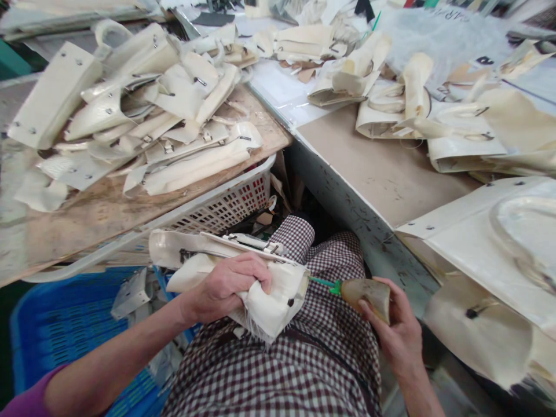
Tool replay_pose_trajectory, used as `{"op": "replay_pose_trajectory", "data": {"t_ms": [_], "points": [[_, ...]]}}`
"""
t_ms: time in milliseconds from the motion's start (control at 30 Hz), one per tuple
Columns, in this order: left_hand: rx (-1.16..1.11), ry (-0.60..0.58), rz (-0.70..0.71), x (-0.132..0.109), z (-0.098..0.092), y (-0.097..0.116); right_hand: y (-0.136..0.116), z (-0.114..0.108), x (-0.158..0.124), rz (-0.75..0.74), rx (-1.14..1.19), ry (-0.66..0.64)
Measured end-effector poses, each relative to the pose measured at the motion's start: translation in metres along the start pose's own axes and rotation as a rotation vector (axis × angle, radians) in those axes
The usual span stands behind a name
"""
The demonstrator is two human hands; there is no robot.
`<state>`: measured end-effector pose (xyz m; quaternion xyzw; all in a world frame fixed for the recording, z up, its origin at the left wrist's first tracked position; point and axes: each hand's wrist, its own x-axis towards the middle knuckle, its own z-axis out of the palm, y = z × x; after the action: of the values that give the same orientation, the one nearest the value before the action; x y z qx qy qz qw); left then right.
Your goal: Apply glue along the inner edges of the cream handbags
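Note:
Above my lap, my left hand (238,284) grips a cream-coloured handbag (278,295), its fingers wrapped over the folded material. The bag lies tilted, with small metal fittings on it and loose pale threads hanging from its lower edge. Held from the right by my right hand (397,324) is a brownish, tapered squeeze bottle (367,294) with a thin green nozzle (324,282). The nozzle points left at the bag's right end; whether its tip touches the bag, I cannot tell.
Similar cream bag pieces (169,110) are heaped on the wooden table (256,110) at left. More bags (490,127) lie on the right-hand table (347,156). A white basket (217,200) sits beneath the left table edge, and a blue crate (47,324) stands at lower left.

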<state>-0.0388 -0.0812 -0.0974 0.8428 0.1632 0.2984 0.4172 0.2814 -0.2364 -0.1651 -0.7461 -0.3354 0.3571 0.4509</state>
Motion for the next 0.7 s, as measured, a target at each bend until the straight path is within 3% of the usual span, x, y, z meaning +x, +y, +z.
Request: {"op": "replay_pose_trajectory", "data": {"t_ms": [167, 267, 467, 567, 700], "points": [[0.004, -0.003, 0.008, 0.001, 0.0, 0.001, 0.001, -0.002, -0.002, -0.102, -0.097, -0.075], [0.005, -0.011, 0.005, -0.002, 0.0, 0.004, -0.006, -0.004, -0.005, -0.076, -0.122, -0.096], [0.028, 0.004, 0.003, -0.009, 0.003, 0.008, -0.01, 0.001, -0.012, 0.114, -0.015, -0.06], [0.034, 0.011, 0.006, -0.009, 0.004, 0.009, -0.004, 0.009, -0.013, 0.128, 0.021, -0.034], [0.034, 0.008, 0.0, -0.008, 0.003, 0.009, 0.003, 0.017, -0.012, 0.129, 0.038, 0.096]]}}
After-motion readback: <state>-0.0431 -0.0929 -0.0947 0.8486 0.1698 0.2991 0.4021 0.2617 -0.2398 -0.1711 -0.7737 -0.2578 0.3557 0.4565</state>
